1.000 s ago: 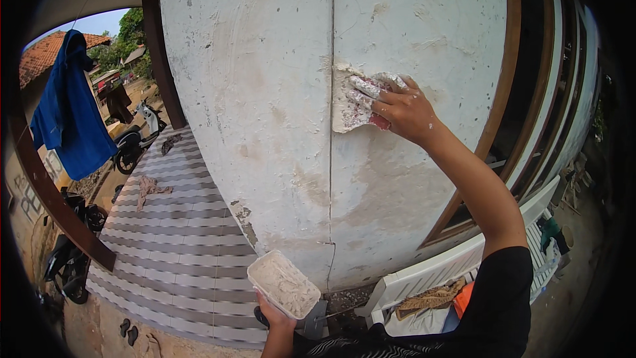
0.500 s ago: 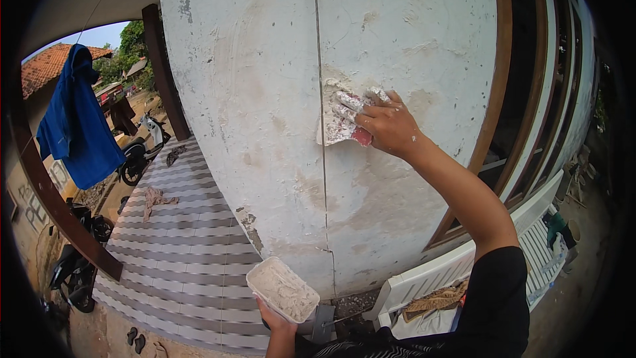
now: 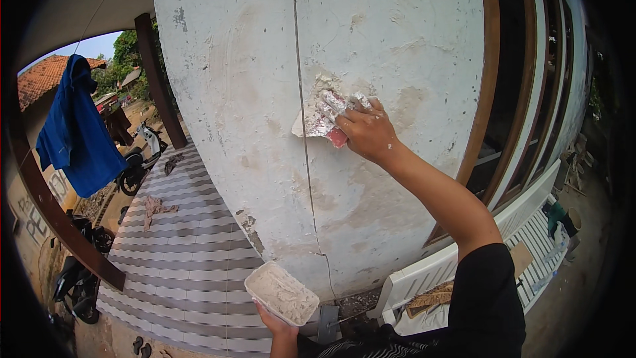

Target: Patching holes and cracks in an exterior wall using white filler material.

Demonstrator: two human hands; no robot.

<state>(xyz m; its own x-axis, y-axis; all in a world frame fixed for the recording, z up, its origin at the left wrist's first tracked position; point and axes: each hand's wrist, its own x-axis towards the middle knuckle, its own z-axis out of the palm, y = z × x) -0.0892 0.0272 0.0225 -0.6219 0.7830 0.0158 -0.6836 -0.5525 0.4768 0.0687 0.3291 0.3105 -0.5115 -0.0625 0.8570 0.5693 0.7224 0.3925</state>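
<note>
Leftward across the dark vertical line (image 3: 299, 66) has gone the red spreader (image 3: 338, 138), against the wall (image 3: 218, 126), pinched in the grip of the right hand (image 3: 366, 129), just right of it; the left hand (image 3: 278, 323) cups a paste tub (image 3: 258, 297) below.

Right hand (image 3: 366, 127) raised, white-smeared; left hand (image 3: 277, 323) low.

One head-worn fisheye view looks forward and down at the nearby wall (image 3: 265, 152), with tiled floor (image 3: 179, 258) at left.
</note>
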